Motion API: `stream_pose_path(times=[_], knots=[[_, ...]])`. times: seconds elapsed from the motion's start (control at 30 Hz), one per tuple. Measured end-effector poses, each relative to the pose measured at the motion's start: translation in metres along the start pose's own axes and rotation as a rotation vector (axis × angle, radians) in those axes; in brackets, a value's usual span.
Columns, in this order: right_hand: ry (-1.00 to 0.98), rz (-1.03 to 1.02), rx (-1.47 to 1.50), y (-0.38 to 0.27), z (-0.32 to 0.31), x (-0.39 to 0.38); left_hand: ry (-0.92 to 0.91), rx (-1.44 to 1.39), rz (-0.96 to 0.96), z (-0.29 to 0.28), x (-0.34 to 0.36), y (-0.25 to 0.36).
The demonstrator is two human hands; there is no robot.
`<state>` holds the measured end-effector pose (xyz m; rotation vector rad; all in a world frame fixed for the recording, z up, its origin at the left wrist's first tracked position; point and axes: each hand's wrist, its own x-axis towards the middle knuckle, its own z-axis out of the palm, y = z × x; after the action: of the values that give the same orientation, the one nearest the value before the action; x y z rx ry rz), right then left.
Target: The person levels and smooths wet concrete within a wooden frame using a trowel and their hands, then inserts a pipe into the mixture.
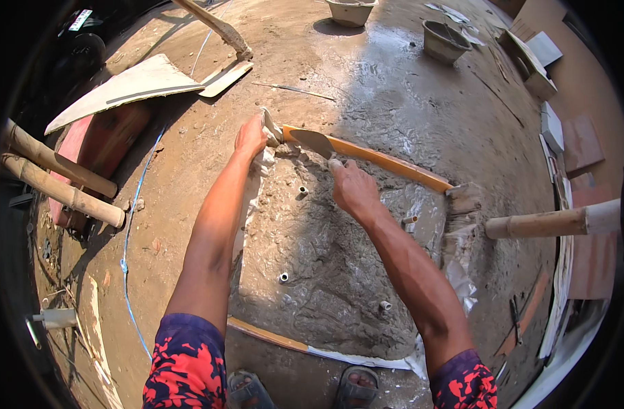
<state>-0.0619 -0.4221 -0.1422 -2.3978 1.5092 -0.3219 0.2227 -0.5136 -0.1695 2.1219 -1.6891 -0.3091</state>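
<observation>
A wooden mould frame (387, 161) lies on the ground around wet grey concrete (325, 252). Its sides are partly wrapped in muddy, crumpled plastic sheet (462, 235). At the far left corner my left hand (250, 138) is closed on the mud-coated frame corner; its fingertips are partly hidden. My right hand (355, 187) grips the handle of a trowel (313, 142) over the concrete. The trowel's flat blade points left and overlaps the far board. Several short pipe stubs, such as one white pipe (283, 277), stick up from the concrete.
Bamboo poles (66, 191) jut in from the left, and another bamboo pole (547, 221) from the right. Two mud-stained tubs (446, 42) stand at the back. A hoe (227, 76) and a pale board (131, 88) lie far left. Blue string (126, 252) runs along the ground.
</observation>
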Motion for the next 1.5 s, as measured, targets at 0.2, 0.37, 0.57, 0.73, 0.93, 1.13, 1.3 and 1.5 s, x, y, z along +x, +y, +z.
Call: stream_pose_path(times=[0.2, 0.37, 0.57, 0.73, 0.93, 1.13, 1.3, 1.5], knots=[[0.022, -0.013, -0.033, -0.012, 0.016, 0.016, -0.053, -0.03, 0.214, -0.001, -0.009, -0.007], [0.072, -0.075, -0.174, -0.014, 0.017, 0.032, -0.071, 0.019, 0.339, -0.012, -0.014, -0.004], [-0.001, -0.126, -0.246, -0.004, -0.002, 0.041, 0.044, 0.132, 0.424, -0.014, -0.01, -0.012], [0.023, -0.095, -0.219, -0.004, -0.009, 0.024, 0.02, 0.195, 0.357, -0.009, 0.002, -0.006], [0.028, -0.056, -0.038, -0.02, -0.011, -0.004, -0.02, 0.143, 0.306, -0.008, 0.007, 0.0], [-0.205, 0.06, 0.359, -0.026, -0.015, 0.022, 0.027, 0.115, 0.212, 0.001, 0.013, 0.007], [-0.577, 0.35, 1.166, -0.011, -0.02, 0.032, -0.062, 0.016, 0.202, -0.002, 0.013, 0.027], [-0.547, 0.57, 1.875, -0.014, 0.016, 0.022, -0.049, 0.03, 0.202, -0.002, 0.018, 0.025]])
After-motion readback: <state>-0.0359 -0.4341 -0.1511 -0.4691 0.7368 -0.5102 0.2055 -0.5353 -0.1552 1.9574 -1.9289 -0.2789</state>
